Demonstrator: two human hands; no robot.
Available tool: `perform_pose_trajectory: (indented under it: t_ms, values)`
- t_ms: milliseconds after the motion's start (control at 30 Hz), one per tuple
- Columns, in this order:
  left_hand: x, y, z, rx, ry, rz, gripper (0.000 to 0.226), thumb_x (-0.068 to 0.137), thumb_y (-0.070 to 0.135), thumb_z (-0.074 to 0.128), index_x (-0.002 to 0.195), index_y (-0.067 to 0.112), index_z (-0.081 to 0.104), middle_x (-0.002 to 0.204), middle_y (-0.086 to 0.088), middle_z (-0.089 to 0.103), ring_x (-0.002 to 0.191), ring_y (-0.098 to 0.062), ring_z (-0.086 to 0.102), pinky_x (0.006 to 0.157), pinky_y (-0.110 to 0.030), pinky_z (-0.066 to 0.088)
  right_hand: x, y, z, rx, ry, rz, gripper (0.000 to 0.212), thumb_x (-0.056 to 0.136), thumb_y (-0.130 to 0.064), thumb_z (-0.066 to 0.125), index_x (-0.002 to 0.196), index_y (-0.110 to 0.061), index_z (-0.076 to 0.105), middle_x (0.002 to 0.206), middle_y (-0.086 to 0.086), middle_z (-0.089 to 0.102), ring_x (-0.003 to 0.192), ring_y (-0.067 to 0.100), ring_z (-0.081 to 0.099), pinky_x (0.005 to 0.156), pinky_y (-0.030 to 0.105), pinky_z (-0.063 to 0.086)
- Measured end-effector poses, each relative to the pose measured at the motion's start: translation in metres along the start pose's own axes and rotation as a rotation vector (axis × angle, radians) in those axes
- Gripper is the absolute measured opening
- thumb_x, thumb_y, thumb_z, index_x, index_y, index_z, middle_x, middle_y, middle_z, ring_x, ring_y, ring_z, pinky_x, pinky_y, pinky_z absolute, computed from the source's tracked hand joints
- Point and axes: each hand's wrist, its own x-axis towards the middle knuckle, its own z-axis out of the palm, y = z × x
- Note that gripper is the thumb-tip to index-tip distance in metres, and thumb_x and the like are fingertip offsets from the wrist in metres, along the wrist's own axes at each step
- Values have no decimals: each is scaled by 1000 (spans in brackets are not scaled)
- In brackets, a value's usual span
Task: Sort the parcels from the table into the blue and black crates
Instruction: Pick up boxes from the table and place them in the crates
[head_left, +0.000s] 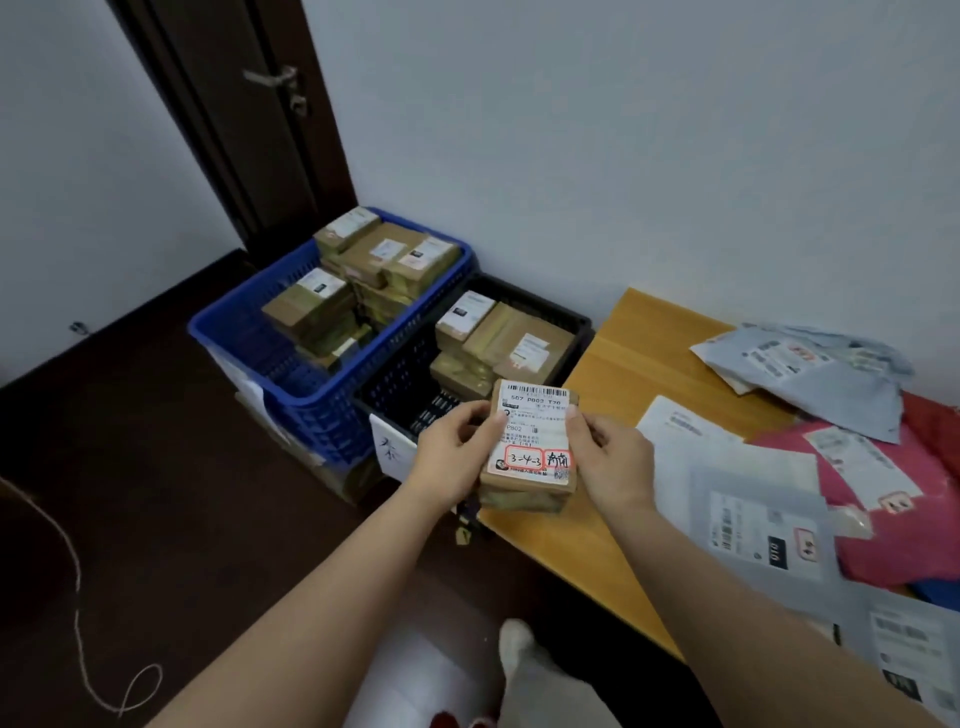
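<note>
A small brown cardboard parcel (530, 441) with a white shipping label and red-framed handwritten stickers is held up between both hands, over the table's left end. My left hand (457, 452) grips its left edge and my right hand (610, 460) grips its right edge. Behind it on the floor stand the blue crate (228, 332) and the black crate (582, 325), both stacked with several brown boxes. On the orange table (634, 364) lie several flat mail bags: grey ones (826, 374), white ones (748, 499) and a pink one (930, 525).
A dark door (249, 119) stands behind the blue crate in the corner. A thin white cord (78, 587) loops across the dark floor at left. White paper tags hang on the crates' front walls. My white shoe (519, 654) shows below the table edge.
</note>
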Motion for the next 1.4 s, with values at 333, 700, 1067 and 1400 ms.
perform_pose_trajectory:
  t_ms: [333, 700, 1067, 1400]
  values:
    - [123, -2, -96, 139, 7, -35, 37, 97, 45, 50, 127, 23, 55, 104, 6, 67, 89, -8, 67, 74, -30, 57, 96, -44, 117, 84, -82, -5, 30, 97, -43, 51, 85, -25, 71, 73, -8, 70, 67, 6, 64, 57, 15, 43]
    - [232, -18, -199, 112, 82, -219, 37, 92, 50, 56, 112, 19, 57, 103, -1, 69, 88, -15, 68, 75, -35, 56, 196, -104, 243, 50, -180, 31, 36, 95, -45, 53, 78, -19, 71, 72, -5, 71, 70, 15, 67, 67, 40, 56]
    - [312, -53, -317, 114, -28, -155, 38, 94, 42, 59, 116, 12, 61, 109, -7, 69, 98, -22, 67, 88, -45, 55, 221, -162, 362, -3, -111, 85, 38, 94, -53, 49, 90, -25, 73, 79, -11, 71, 76, 6, 66, 70, 29, 52]
    - [359, -82, -454, 172, -168, -114, 41, 93, 44, 59, 120, 13, 59, 109, -3, 66, 102, -21, 64, 92, -43, 53, 185, -230, 484, 133, 49, 193, 29, 93, -54, 51, 91, -31, 69, 78, -13, 71, 75, 5, 68, 70, 36, 59]
